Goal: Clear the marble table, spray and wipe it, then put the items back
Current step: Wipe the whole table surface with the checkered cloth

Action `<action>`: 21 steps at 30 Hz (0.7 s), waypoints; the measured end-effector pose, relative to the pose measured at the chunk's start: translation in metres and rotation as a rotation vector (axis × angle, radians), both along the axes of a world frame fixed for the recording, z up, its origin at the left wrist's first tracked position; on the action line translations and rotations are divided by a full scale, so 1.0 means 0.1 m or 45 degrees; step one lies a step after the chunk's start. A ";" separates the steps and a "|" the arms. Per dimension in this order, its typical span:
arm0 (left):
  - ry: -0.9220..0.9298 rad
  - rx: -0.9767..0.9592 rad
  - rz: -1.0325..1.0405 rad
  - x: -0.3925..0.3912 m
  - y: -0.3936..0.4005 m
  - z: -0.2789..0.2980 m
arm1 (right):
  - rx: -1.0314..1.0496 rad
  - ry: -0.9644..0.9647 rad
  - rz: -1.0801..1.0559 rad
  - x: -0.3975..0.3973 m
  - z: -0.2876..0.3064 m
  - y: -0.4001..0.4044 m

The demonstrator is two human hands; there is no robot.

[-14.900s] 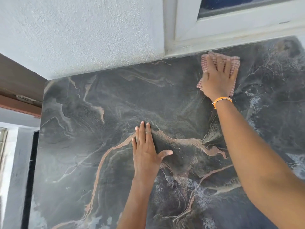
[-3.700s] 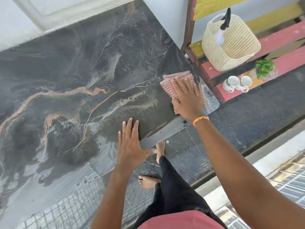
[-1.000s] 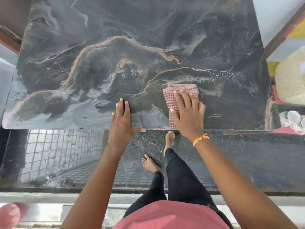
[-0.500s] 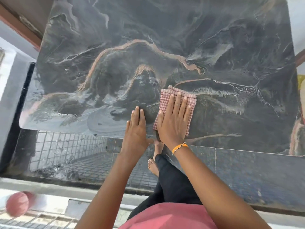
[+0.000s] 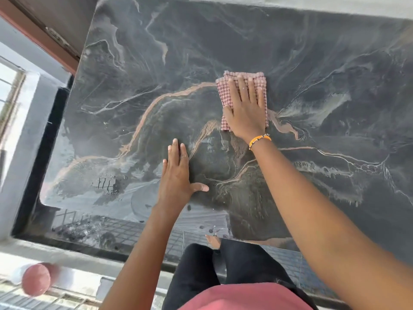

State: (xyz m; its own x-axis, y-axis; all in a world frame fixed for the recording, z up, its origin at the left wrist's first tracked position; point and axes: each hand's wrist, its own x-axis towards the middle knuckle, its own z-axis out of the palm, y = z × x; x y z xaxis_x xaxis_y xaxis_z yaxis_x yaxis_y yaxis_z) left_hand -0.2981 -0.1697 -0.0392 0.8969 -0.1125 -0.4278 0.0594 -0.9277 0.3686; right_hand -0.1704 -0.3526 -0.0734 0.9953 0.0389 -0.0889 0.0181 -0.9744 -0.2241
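The dark marble table [image 5: 324, 70] with tan and white veins fills most of the view and has nothing standing on it. A folded red-and-white checked cloth [image 5: 223, 90] lies near the table's middle. My right hand [image 5: 247, 108] presses flat on the cloth, fingers pointing away from me, an orange band on the wrist. My left hand [image 5: 177, 175] rests flat on the bare marble nearer the front edge, fingers together and thumb out, holding nothing. Wet smears show on the marble near the front left corner.
A brown door frame [image 5: 44, 39] and a grey wall [image 5: 20, 135] stand to the left. A round pink object [image 5: 36, 279] is at the lower left, blurred. Dark tiled floor [image 5: 138, 231] and my legs in black trousers [image 5: 201, 271] are below the table's front edge.
My right hand has pushed the cloth away from the front edge toward the table's middle. My left hand stays flat on the marble near the front.
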 end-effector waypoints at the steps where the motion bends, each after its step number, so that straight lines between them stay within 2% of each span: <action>1: 0.004 0.008 -0.002 0.00 -0.01 0.01 | 0.001 0.003 0.069 0.08 0.01 0.02; 7: 0.014 0.043 0.017 0.02 -0.05 0.05 | -0.017 0.017 0.319 0.14 0.01 0.06; 12: 0.020 0.083 -0.028 0.01 -0.03 0.06 | -0.063 0.044 0.478 -0.43 0.02 0.10; 16: -0.047 0.157 -0.100 -0.02 0.01 0.03 | -0.094 0.065 0.415 -1.06 0.05 0.17; 21: -0.067 0.021 -0.217 -0.08 0.16 0.03 | -0.142 0.113 0.257 -1.72 0.05 0.29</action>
